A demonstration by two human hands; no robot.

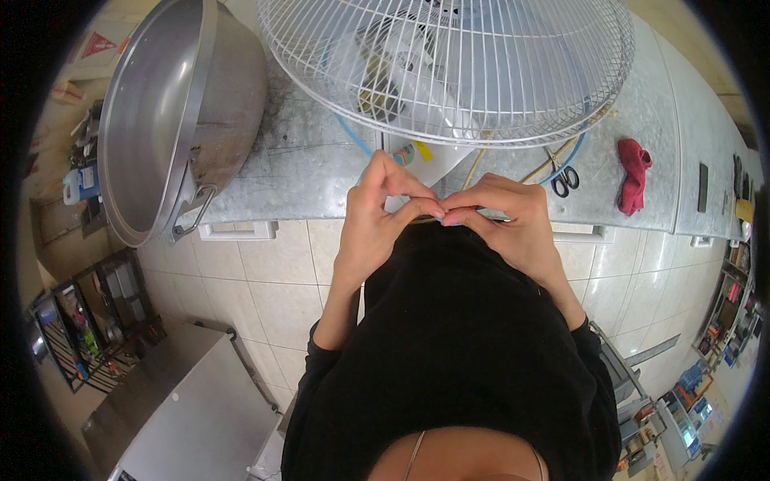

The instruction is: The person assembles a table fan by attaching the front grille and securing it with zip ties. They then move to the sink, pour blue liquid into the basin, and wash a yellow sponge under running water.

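Note:
In front of my body, my left hand (377,220) and my right hand (509,220) meet with thumbs and index fingers pinched together. Between the fingertips shows a tiny blue bit, too small to name. Just beyond the hands stands a fan with a white wire guard (449,132), on a metal worktop (297,172). Black-handled scissors (565,181) lie on the worktop to the right of my right hand, beside a thin blue tube (574,150). A crumpled red cloth (633,178) rests farther right.
A large metal pot (228,104) lies tipped on its side at the left of the worktop. A dark flat strip (703,187) lies at the far right. On the lower left stand a metal cabinet (200,409) and a rack (88,329), with tiled floor (277,260) below the worktop.

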